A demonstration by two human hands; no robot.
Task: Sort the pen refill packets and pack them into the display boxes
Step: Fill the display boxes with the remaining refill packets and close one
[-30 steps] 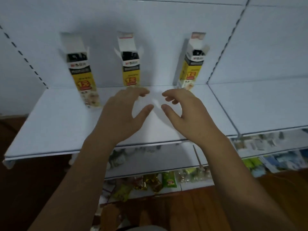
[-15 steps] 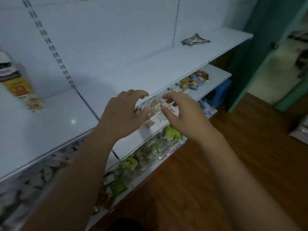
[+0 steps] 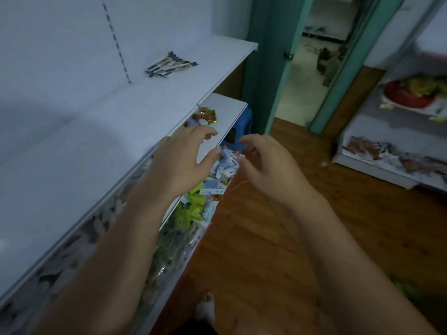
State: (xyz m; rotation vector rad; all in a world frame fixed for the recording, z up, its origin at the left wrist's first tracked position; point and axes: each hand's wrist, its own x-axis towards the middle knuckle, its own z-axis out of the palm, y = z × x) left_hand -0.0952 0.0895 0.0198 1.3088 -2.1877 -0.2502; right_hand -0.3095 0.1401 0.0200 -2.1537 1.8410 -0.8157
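Both hands hovered empty mid-frame, left hand [image 3: 179, 163] and right hand [image 3: 273, 170] loosely spread. Up in the upper left-centre, the refill packets [image 3: 170, 66] lay bunched on the top shelf [image 3: 145, 112], long axes running across the frame; left hand looked nearer.

White shelves [image 3: 72, 153] on the left, wooden floor [image 3: 254, 238], teal door frame [image 3: 271, 68], dim light

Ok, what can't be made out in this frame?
Head view only.
1. Packets on the top shelf: too small and blurred to count or read.
2. Display boxes: none in frame.
3. Lower-shelf goods: blurred, partly behind the left hand.
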